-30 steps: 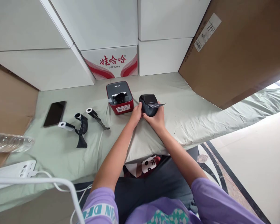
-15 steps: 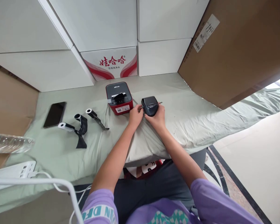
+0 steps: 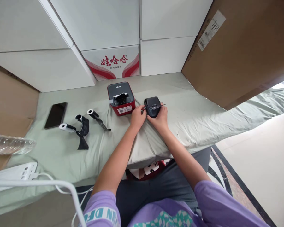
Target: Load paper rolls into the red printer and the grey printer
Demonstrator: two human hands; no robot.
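Head view: left hand [image 3: 137,116] and right hand [image 3: 160,117] fingers clamp the black printer [image 3: 152,106]

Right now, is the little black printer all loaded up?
Looks nearly. A dark strip already pokes out of the black printer, and both the left hand and right hand grip it. Left over: three rolls lie loose beside the phone, untouched.

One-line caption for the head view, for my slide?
Both hands, left and right, hold a small black printer beside a red printer on a green-covered table.
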